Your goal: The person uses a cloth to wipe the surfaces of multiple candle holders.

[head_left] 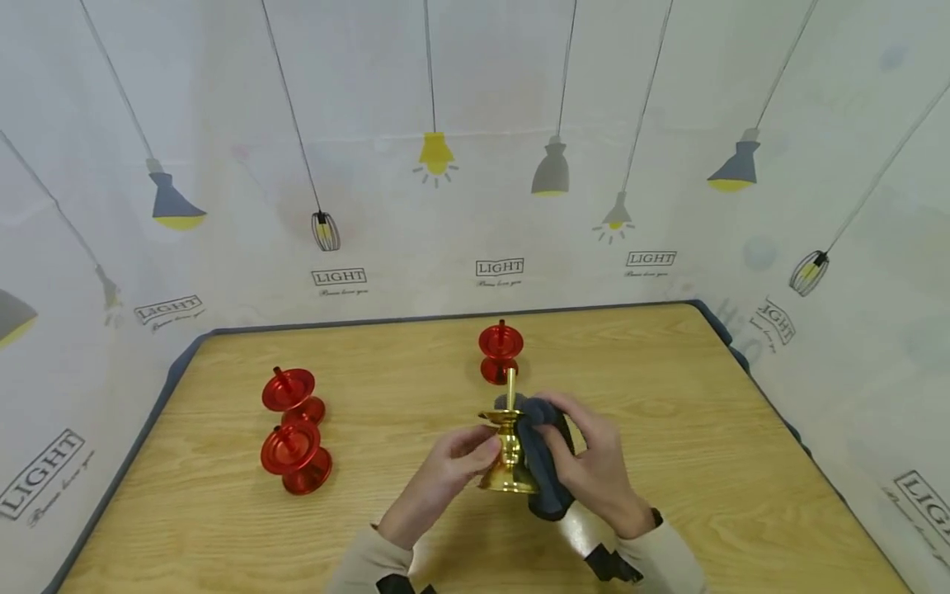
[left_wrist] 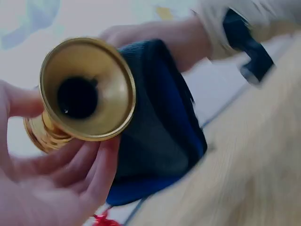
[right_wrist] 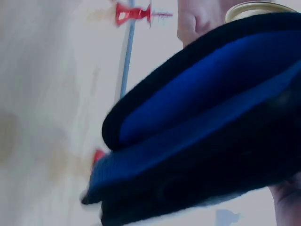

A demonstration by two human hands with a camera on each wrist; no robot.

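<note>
Gold holder (head_left: 510,447): upright, raised off the table (head_left: 401,371), its hollow base (left_wrist: 115,101) visible in the left wrist view. Left hand (head_left: 454,465): thumb and fingers clamped around its stem. Right hand (head_left: 596,452): gripping a dark cloth (head_left: 547,470) against the right side of the gold holder, which keeps the two hands apart.

Risks, greatest first. A drop, in my judgement: the stem looks smooth, the left hand appears to bear the weight, and a hard sideways push from the cloth could twist the gold holder free. Next, a snag: the cloth bunches close to the dish (head_left: 499,416), and a loose fold could catch the rim. Third, a knock: the spike (head_left: 510,388) stands bare on top, and a forward swing could strike the far red holder (head_left: 500,343). Least, finger marks on the shiny metal.

Surroundings, by size. A lamp-printed wall (head_left: 401,239) rises well beyond the gold holder. The far red holder stands beyond it, limiting forward reach. Two more stand well to its left: a near red holder (head_left: 290,448) and a middle red holder (head_left: 288,390) just behind; whether these touch, I cannot tell. They restrict leftward movement.
</note>
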